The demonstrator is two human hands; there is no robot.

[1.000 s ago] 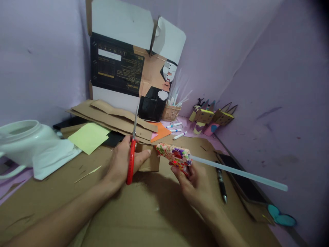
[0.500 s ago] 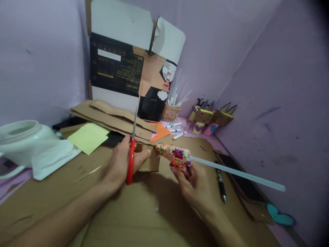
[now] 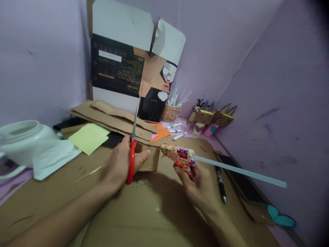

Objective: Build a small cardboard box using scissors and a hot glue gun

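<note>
My right hand point(image 3: 197, 181) is wrapped round the handle of a floral-patterned hot glue gun point(image 3: 177, 156). A long translucent glue stick point(image 3: 239, 171) sticks out of its back, and a small red light glows on its side. The nozzle is at the top right edge of a small cardboard box point(image 3: 151, 161); I cannot tell if it touches. My left hand point(image 3: 120, 161) grips that box on its left side, thumb across the front. Red-handled scissors point(image 3: 131, 161) hang at the left thumb, blades pointing up and away. The left fingers are partly hidden behind the box.
Cardboard strips point(image 3: 113, 118) and yellow-green paper point(image 3: 89, 137) lie behind on the left, near a white plastic vessel point(image 3: 23, 140). A black pen point(image 3: 221, 185) and a dark flat object point(image 3: 241, 178) lie right. Markers point(image 3: 180, 136), a basket point(image 3: 171, 112) and cardboard figures point(image 3: 203, 118) are behind.
My right hand has drawn the glue gun slightly to the right along the box's top edge. My left hand, the box and the scissors have hardly moved.
</note>
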